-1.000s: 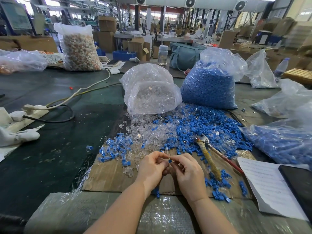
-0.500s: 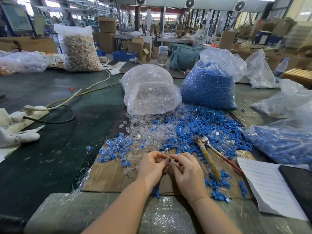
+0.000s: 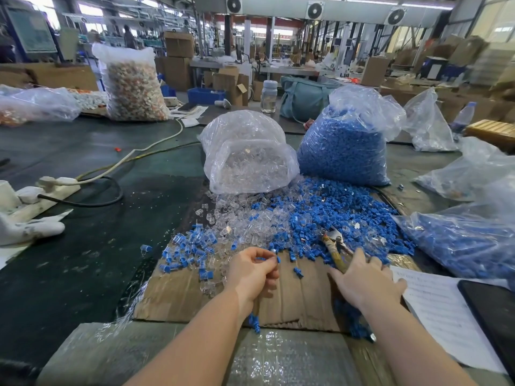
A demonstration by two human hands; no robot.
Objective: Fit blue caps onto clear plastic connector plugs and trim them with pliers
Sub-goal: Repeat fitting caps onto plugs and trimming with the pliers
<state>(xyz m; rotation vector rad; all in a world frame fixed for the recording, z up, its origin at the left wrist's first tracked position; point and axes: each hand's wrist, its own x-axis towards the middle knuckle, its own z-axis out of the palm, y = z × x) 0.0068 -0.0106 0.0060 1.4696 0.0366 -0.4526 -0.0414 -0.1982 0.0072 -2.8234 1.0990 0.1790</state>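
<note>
Capped plug (image 3: 274,254), 1, sits pinched in left hand (image 3: 252,271); right hand (image 3: 365,280), fingers spread, touches 1 pliers (image 3: 334,247).

Factory assembly hall. Long dark worktop (image 3: 83,151) carries bulk plastic bags of blue caps (image 3: 345,151) and clear plugs (image 3: 250,162). Far: stacked cardboard boxes (image 3: 178,45), more benches, wall ventilation fans (image 3: 315,9), steel columns, high windows.
</note>
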